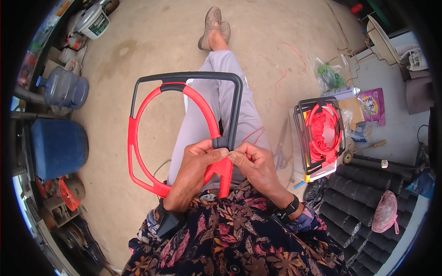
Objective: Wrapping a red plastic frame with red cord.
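A black frame (238, 99), rounded-square with a ring inside, lies tilted over my lap. Red cord (152, 186) is wound tightly round its left side, its lower part and most of the ring. Bare black shows along the top and the upper right side. My left hand (195, 165) is closed on the frame's right side, where the ring meets it, thumb on top. Against that thumb, my right hand (255, 163) pinches with thumb and forefinger at the edge of the winding. Thin red cord (254, 134) loops out by the right hand; the pinched bit itself is mostly hidden.
At my right stand more black frames (299, 133) around a bundle of red cord (317, 129). Beyond lie a plastic bag (329, 73), a spray can (340, 92) and dark rolls (340, 204). Blue containers (60, 147) line the left. Loose red strands (294, 50) lie on the floor.
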`<state>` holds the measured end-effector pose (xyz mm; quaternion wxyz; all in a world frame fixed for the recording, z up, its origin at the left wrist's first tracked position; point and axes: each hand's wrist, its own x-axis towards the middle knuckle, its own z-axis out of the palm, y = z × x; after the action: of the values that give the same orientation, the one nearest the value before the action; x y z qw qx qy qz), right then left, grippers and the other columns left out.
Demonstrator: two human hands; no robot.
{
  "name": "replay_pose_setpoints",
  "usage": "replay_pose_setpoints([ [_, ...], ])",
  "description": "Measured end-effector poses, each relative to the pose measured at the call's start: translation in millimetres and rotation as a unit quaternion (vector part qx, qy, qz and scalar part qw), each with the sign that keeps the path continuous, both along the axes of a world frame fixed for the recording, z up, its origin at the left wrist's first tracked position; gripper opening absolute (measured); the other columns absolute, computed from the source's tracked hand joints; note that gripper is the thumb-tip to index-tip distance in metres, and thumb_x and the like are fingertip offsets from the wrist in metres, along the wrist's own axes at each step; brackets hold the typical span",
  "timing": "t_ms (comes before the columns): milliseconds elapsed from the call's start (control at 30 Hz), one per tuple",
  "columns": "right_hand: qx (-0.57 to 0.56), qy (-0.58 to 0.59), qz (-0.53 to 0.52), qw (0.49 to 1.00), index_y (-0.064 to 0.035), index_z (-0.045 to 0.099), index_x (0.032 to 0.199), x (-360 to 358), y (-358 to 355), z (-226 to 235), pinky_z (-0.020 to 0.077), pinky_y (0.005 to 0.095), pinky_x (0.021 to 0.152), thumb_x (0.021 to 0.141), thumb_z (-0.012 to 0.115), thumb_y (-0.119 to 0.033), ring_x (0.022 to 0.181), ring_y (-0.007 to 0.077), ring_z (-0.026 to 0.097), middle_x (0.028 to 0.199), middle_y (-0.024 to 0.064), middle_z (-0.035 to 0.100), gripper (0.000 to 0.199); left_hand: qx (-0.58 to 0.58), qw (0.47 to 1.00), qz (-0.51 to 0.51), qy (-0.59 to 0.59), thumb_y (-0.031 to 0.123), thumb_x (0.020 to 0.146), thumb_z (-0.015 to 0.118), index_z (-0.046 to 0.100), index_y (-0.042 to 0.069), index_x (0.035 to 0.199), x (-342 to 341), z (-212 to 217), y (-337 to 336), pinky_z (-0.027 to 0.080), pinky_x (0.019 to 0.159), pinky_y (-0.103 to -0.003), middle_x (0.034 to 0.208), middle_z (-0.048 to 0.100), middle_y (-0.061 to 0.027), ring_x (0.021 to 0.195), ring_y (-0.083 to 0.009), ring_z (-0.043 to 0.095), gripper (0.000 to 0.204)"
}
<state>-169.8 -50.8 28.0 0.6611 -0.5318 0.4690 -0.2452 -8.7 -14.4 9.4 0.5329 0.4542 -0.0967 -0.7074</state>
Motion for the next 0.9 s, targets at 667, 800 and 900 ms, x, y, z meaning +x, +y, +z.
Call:
replay_pose_setpoints([
  [667,0.148,-0.147,0.049,0.977,-0.0063,0.053,0.073,-28,0,-21,0.0255,0.0206,0.045,0.092,0.056,-0.024,0.054,0.0001,0.033,0.062,-0.0087,0.040,0.026,-0.010,0.993,-0.118,0.007,0.006,0.084,0.065,0.061,-0.004,0.098,4,3,-23,0.054,0.070,-0.026,0.084,0.067,-0.0104,0.073,-0.0150,0.066,0.018],
  [800,0.153,-0.162,0.041,0.974,-0.0060,0.052,0.072,-28,1,-23,0.0256,0.0207,0.045,0.092,0.056,-0.024,0.054,0.0002,0.033,0.061,-0.0090,0.039,0.027,-0.022,0.996,-0.089,0.019,0.006,0.083,0.066,0.061,-0.004,0.098,-1,1,-19,0.055,0.070,-0.026,0.086,0.067,-0.0104,0.074,-0.0151,0.066,0.019],
  [900,0.119,-0.149,0.029,0.981,-0.0061,0.051,0.071,-33,2,-31,0.0249,0.0209,0.044,0.092,0.055,-0.023,0.054,0.0002,0.032,0.059,-0.0093,0.038,0.027,-0.013,0.996,-0.075,0.041,0.006,0.082,0.067,0.059,-0.004,0.100,-3,-2,-17,0.055,0.071,-0.026,0.087,0.067,-0.0104,0.074,-0.0153,0.066,0.022],
])
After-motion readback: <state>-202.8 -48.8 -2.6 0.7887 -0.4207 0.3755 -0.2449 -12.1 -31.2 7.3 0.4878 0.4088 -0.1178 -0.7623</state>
